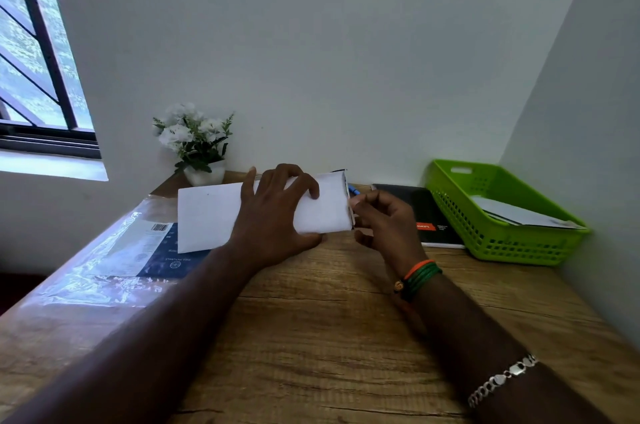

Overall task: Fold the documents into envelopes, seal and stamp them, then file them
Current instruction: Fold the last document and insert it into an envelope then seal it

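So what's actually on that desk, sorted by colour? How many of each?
White: 3, the envelope in the hands, the flower pot, the papers in the basket
Green: 1, the basket
Black: 1, the notebook
Blue: 2, the pen, the plastic-wrapped pack
Total: 7

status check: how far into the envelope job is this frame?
Done: some white envelopes or papers already lie in the green basket. In hand: the left hand grips a white envelope above the desk, while the right hand works at its open end, where a dark edge shows. Left: sealing, stamping and filing this one; no stamp visible.
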A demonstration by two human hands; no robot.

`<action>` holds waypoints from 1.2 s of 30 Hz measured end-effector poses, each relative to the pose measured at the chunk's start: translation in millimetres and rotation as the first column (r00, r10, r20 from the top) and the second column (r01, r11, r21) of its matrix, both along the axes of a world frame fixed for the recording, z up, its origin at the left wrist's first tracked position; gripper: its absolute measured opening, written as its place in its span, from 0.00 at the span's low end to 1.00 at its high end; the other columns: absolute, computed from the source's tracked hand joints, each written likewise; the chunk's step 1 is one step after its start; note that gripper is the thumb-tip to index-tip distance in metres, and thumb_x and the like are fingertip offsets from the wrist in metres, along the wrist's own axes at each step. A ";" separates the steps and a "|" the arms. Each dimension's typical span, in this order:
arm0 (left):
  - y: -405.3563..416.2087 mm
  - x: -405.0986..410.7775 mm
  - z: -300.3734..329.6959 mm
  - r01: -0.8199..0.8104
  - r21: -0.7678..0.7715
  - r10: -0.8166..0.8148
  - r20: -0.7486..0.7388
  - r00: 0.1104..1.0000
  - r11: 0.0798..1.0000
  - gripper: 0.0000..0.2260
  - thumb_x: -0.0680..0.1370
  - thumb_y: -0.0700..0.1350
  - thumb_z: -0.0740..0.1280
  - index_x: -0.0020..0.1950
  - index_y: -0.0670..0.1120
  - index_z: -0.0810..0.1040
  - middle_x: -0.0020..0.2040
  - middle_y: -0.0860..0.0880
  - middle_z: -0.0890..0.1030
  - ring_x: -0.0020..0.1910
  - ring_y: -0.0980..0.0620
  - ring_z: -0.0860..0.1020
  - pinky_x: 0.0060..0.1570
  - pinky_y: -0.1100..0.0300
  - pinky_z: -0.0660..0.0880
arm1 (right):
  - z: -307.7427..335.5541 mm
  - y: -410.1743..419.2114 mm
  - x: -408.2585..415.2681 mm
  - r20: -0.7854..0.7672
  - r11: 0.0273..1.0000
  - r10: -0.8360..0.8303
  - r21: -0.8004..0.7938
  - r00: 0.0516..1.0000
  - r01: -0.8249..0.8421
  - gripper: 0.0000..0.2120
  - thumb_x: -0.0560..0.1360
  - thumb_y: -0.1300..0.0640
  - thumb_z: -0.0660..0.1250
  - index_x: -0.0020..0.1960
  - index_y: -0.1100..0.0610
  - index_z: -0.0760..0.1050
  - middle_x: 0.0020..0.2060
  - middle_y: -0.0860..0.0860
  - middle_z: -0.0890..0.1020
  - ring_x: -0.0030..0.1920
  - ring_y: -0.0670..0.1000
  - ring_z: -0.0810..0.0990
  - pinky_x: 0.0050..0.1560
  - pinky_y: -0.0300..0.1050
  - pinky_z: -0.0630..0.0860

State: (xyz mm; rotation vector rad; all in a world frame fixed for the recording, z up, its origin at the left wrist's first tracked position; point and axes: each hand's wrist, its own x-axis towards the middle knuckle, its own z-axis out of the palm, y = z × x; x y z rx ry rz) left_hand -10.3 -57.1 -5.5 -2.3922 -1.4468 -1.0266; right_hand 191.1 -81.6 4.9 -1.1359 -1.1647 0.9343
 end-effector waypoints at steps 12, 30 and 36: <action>-2.8 7.8 0.1 0.118 0.066 -0.125 0.120 0.985 0.991 0.33 0.64 0.72 0.73 0.63 0.58 0.73 0.67 0.53 0.70 0.66 0.51 0.69 0.71 0.40 0.63 | 5.4 -5.6 2.3 -0.312 0.938 0.200 -0.213 0.929 -0.274 0.17 0.75 0.62 0.73 0.63 0.60 0.77 0.58 0.59 0.82 0.47 0.55 0.83 0.31 0.40 0.77; -54.7 39.3 30.8 0.481 0.044 -0.261 0.881 0.394 0.876 0.15 0.74 0.47 0.74 0.54 0.37 0.84 0.47 0.45 0.87 0.46 0.47 0.87 0.43 0.56 0.83 | 5.5 -18.3 -15.8 0.469 0.515 -0.546 0.842 0.694 -0.163 0.04 0.74 0.64 0.72 0.45 0.65 0.78 0.43 0.57 0.77 0.43 0.53 0.76 0.38 0.49 0.74; -38.8 22.5 34.9 0.432 -0.206 0.042 0.932 0.360 0.878 0.07 0.80 0.43 0.70 0.53 0.40 0.84 0.47 0.45 0.87 0.45 0.49 0.87 0.41 0.55 0.84 | 3.8 -14.0 -11.6 0.540 0.684 -0.398 0.713 0.742 -0.152 0.19 0.69 0.47 0.78 0.54 0.56 0.80 0.54 0.51 0.75 0.57 0.53 0.76 0.51 0.45 0.75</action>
